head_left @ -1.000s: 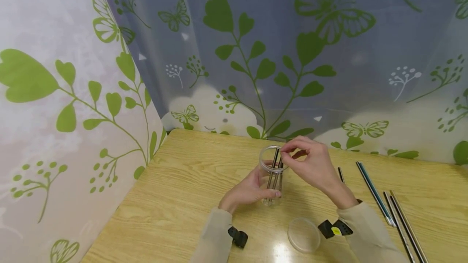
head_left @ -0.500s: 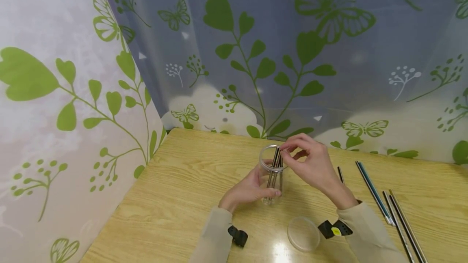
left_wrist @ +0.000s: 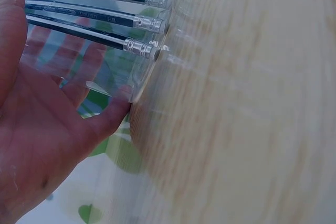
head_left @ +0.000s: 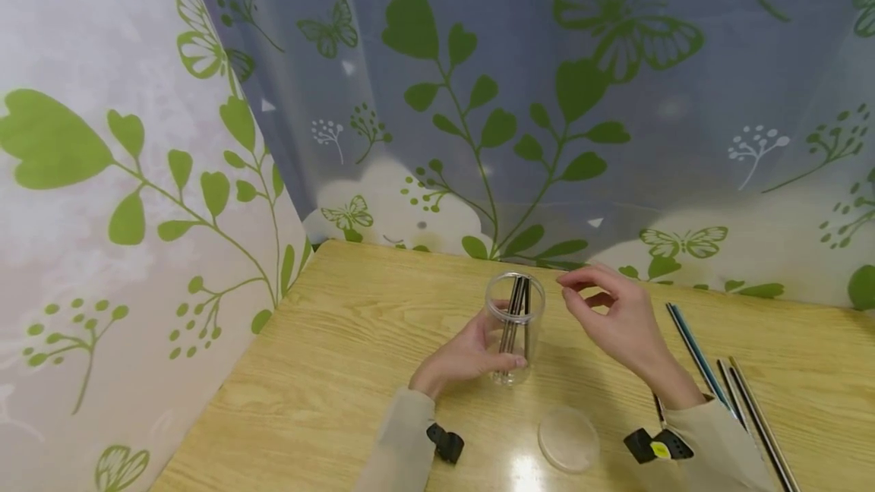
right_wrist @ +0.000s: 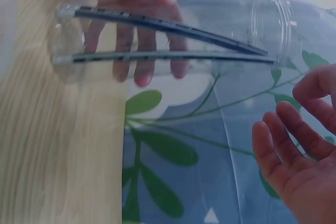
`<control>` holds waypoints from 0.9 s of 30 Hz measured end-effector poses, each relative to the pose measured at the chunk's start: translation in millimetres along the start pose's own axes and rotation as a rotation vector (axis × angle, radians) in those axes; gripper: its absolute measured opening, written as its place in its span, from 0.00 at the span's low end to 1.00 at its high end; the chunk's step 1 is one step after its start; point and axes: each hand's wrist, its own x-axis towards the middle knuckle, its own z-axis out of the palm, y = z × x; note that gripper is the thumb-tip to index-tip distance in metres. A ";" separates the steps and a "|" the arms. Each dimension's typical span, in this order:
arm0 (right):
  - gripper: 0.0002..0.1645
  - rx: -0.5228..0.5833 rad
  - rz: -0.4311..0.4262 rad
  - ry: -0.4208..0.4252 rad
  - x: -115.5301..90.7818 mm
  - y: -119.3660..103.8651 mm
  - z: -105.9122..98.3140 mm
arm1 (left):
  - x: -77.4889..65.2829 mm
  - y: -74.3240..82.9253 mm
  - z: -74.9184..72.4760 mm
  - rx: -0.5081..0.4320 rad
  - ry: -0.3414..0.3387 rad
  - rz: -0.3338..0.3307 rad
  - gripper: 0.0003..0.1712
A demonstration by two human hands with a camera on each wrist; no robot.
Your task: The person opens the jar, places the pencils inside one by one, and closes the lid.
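My left hand point(head_left: 465, 351) holds a clear jar point(head_left: 536, 329) from its left side, thumb across the front, in the head view. Inside lean dark pencils point(head_left: 517, 302). In the left wrist view, three pencils point(left_wrist: 105, 17) show silver ferrules and eraser ends at the jar's base; "HB" is printed on one. My right hand point(head_left: 618, 317) hovers right of the jar's rim, apart from it. Its fingers are loosely bent with nothing between them, as the right wrist view of the hand point(right_wrist: 299, 145) also shows.
A round clear lid point(head_left: 569, 440) lies on the wood-grain table point(head_left: 328, 348) in front of the jar. To the right lie a blue pencil point(head_left: 699, 348) and several more dark and gold ones point(head_left: 759, 420), partly behind the right sleeve. A patterned curtain point(head_left: 437, 135) hangs at the table's back.
My right hand has let go of a pencil in the jar and moved right, away from the rim. My left hand and the jar have stayed in place.
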 end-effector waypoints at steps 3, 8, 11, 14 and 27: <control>0.12 0.011 0.013 0.010 -7.0 5.7 -7.1 | 0.5 -0.4 -0.1 -0.001 -0.008 0.010 0.46; 0.12 -0.005 0.045 0.026 -19.3 13.1 -18.9 | 0.0 -0.1 -0.1 0.011 -0.017 0.021 0.46; 0.13 -0.040 0.072 0.023 -27.1 16.7 -25.2 | -0.1 -0.4 0.2 0.016 -0.023 0.032 0.46; 0.12 -0.079 0.105 0.020 -34.8 21.7 -30.9 | -0.3 -0.6 0.8 0.013 -0.025 0.036 0.46; 0.12 -0.183 0.248 -0.013 -61.2 44.4 -48.5 | -1.6 2.1 2.0 0.000 -0.006 -0.004 0.45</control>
